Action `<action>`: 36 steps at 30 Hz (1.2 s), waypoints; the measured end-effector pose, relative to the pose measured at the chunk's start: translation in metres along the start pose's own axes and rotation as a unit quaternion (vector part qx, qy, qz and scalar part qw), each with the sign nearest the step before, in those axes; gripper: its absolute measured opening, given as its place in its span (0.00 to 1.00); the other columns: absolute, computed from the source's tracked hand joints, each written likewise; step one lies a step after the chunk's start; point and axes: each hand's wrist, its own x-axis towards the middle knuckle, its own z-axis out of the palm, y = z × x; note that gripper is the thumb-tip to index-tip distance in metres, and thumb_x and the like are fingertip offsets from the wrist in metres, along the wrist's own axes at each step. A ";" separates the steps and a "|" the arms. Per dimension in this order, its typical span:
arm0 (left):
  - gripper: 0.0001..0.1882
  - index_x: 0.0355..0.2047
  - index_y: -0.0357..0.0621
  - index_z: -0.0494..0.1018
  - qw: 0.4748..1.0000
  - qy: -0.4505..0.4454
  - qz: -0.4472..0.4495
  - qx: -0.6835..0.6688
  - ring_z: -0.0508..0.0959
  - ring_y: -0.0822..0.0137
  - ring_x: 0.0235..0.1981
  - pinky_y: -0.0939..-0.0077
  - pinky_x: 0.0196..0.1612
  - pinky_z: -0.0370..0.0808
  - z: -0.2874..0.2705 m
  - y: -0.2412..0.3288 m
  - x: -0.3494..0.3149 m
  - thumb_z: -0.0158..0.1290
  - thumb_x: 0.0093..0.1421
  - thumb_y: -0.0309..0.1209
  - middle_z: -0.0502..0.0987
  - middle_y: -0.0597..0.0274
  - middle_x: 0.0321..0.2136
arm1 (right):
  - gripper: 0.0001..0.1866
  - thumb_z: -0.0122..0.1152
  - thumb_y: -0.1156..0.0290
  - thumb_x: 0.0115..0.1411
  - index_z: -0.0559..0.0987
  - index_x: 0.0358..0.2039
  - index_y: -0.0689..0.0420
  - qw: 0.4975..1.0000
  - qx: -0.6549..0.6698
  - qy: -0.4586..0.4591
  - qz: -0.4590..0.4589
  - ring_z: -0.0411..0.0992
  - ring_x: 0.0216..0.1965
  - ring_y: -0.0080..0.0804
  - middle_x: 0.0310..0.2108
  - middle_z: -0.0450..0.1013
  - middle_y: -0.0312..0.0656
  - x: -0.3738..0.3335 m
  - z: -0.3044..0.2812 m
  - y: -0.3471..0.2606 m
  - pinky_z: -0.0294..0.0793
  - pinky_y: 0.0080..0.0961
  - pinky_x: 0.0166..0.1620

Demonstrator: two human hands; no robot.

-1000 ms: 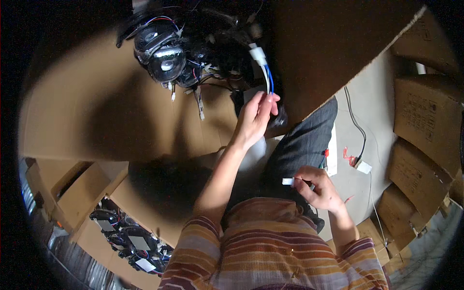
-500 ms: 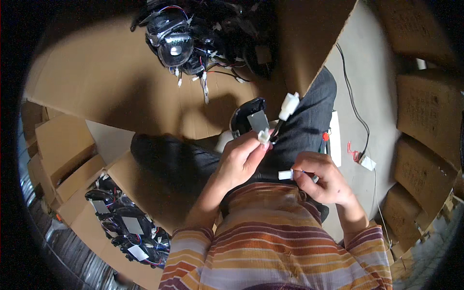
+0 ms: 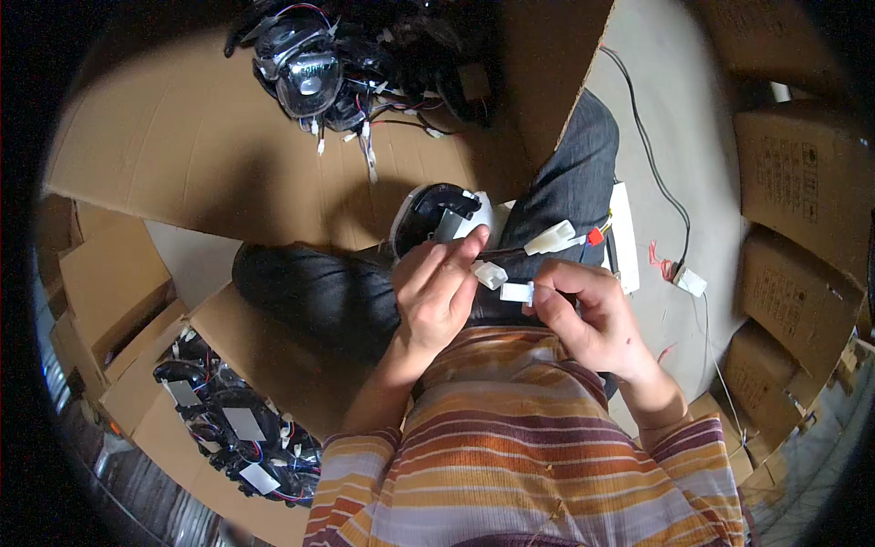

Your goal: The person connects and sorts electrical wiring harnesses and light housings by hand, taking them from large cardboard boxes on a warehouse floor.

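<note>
Now white connector (image 3: 491,273) at left hand (image 3: 436,292) fingertips

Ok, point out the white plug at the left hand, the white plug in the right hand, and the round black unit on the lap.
left-hand white plug (image 3: 490,273), head view, plug body
right-hand white plug (image 3: 517,293), head view, plug body
round black unit (image 3: 428,211), head view, dark face

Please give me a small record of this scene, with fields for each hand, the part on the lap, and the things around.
left hand: holds a small white connector at its fingertips
right hand: pinches another white plug, close to the first, not joined
lap part: round dark unit with wires, resting on the knee
loose connector: white, lying on the trouser leg
top: heap of similar units on cardboard sheet
lower left: open box of units
</note>
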 end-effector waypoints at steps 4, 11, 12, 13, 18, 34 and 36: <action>0.20 0.36 0.34 0.68 0.998 0.025 0.036 0.053 0.73 0.60 0.25 0.74 0.28 0.70 -0.002 0.002 0.002 0.42 0.39 0.11 0.73 0.53 0.29 | 0.05 0.46 0.76 0.50 0.69 0.21 0.64 0.999 0.020 0.024 0.031 0.63 0.17 0.24 0.16 0.65 0.41 -0.002 0.004 -0.001 0.61 0.18 0.21; 0.21 0.36 0.38 0.70 0.990 0.077 0.080 0.083 0.68 0.64 0.19 0.73 0.23 0.65 0.003 -0.006 0.001 0.50 0.36 0.19 0.71 0.60 0.23 | 0.05 0.46 0.77 0.49 0.69 0.21 0.64 0.996 0.055 0.047 0.050 0.63 0.17 0.25 0.16 0.65 0.42 -0.003 0.010 0.000 0.62 0.18 0.21; 0.21 0.36 0.38 0.70 0.990 0.073 0.077 0.090 0.68 0.64 0.19 0.73 0.23 0.65 0.002 -0.006 0.001 0.50 0.36 0.19 0.71 0.60 0.23 | 0.05 0.46 0.77 0.49 0.69 0.21 0.64 0.996 0.055 0.048 0.051 0.63 0.17 0.25 0.16 0.65 0.42 -0.004 0.009 0.000 0.62 0.18 0.21; 0.21 0.36 0.38 0.70 0.991 0.075 0.068 0.091 0.68 0.64 0.19 0.73 0.23 0.65 0.001 -0.005 0.000 0.50 0.36 0.20 0.70 0.60 0.23 | 0.05 0.47 0.77 0.49 0.69 0.21 0.64 0.997 0.017 0.060 0.039 0.63 0.16 0.26 0.16 0.66 0.42 -0.004 0.009 0.001 0.62 0.18 0.21; 0.21 0.36 0.41 0.70 0.986 0.045 0.108 0.117 0.66 0.67 0.17 0.74 0.22 0.64 -0.002 0.000 0.007 0.50 0.36 0.20 0.69 0.63 0.20 | 0.05 0.49 0.76 0.48 0.70 0.20 0.65 0.989 -0.079 0.125 0.014 0.63 0.14 0.31 0.15 0.65 0.45 -0.004 0.013 0.015 0.61 0.21 0.19; 0.20 0.35 0.38 0.70 0.989 0.078 0.082 0.097 0.67 0.64 0.19 0.74 0.22 0.64 -0.001 -0.012 -0.003 0.50 0.36 0.20 0.70 0.60 0.22 | 0.08 0.43 0.75 0.53 0.69 0.21 0.63 0.984 0.141 0.052 0.094 0.61 0.22 0.16 0.18 0.65 0.34 -0.005 0.016 0.002 0.61 0.14 0.26; 0.20 0.34 0.37 0.71 0.988 0.093 0.081 0.094 0.67 0.64 0.19 0.74 0.23 0.64 -0.002 -0.014 -0.003 0.49 0.36 0.20 0.70 0.59 0.22 | 0.08 0.43 0.75 0.53 0.68 0.21 0.63 0.986 0.117 0.025 0.118 0.61 0.22 0.16 0.18 0.65 0.34 -0.005 0.013 0.004 0.61 0.14 0.26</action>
